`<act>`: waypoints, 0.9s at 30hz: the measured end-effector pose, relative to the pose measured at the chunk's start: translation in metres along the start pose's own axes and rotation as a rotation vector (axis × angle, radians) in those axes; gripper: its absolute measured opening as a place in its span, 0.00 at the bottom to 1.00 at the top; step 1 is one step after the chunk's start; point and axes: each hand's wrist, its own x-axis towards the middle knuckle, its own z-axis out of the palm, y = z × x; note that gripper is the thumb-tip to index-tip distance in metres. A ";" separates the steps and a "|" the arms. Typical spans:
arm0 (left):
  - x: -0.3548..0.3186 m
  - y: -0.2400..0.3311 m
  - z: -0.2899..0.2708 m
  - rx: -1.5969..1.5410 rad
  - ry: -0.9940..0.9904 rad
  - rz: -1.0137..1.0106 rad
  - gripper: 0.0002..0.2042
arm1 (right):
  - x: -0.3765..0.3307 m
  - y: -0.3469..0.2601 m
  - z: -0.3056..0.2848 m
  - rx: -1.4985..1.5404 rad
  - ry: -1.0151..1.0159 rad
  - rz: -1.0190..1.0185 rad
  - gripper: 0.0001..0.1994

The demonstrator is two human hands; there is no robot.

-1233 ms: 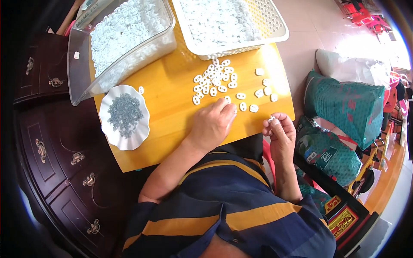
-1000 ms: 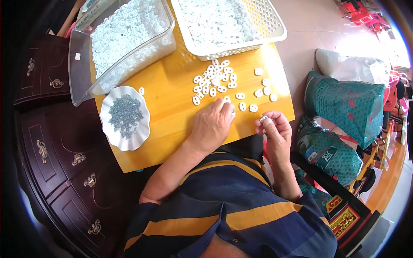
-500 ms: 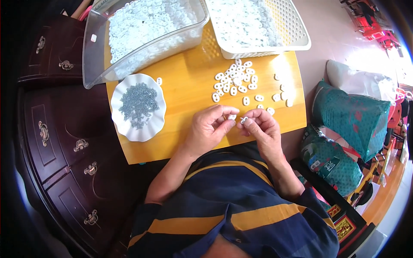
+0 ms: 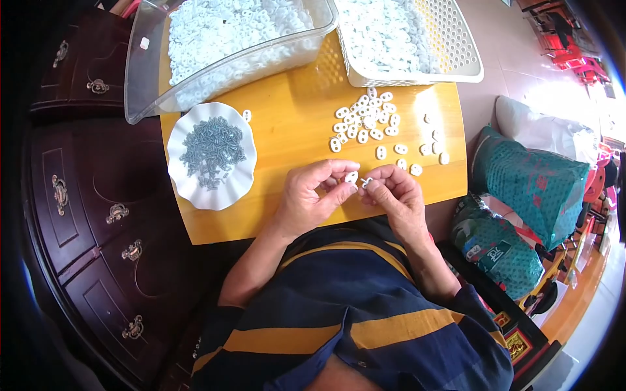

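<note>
Between thumb and fingers, my left hand (image 4: 312, 194) pinches a white oval two-hole plastic piece (image 4: 351, 178), its holed face partly showing. Close beside it, my right hand (image 4: 400, 195) pinches a small white hook-like piece (image 4: 367, 183), partly covered by the fingertips. The two pieces are near each other, with a narrow gap between them. Beyond my hands, a loose pile of similar white two-hole pieces (image 4: 363, 136) lies on the yellow table (image 4: 287, 120), with several more scattered to its right. A scalloped white plate (image 4: 179, 186) at the left holds many small grey screw-like parts (image 4: 212, 150).
A clear plastic bin (image 4: 147, 81) full of white pieces stands at the far left of the table. To its right is a perforated white basket (image 4: 466, 49), also heaped with them. Dark wooden drawers (image 4: 98, 247) flank the left side; stuffed green bags (image 4: 528, 179) stand at the right.
The oval piece in my left fingers has turned and shows more of its face. Both hands stay almost in place, while the view of the table has shifted slightly.
</note>
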 end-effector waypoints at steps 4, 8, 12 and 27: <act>-0.003 -0.001 0.001 -0.040 0.028 -0.046 0.10 | -0.003 -0.003 0.003 0.074 0.067 0.035 0.06; -0.009 -0.005 0.000 -0.087 0.034 -0.099 0.08 | -0.002 -0.007 0.004 0.089 0.096 0.003 0.06; -0.011 -0.011 0.002 -0.159 0.092 -0.046 0.09 | -0.002 -0.006 0.002 0.068 0.113 -0.014 0.05; -0.002 -0.001 0.001 0.075 0.095 0.081 0.05 | -0.002 0.003 -0.006 0.028 0.054 -0.067 0.06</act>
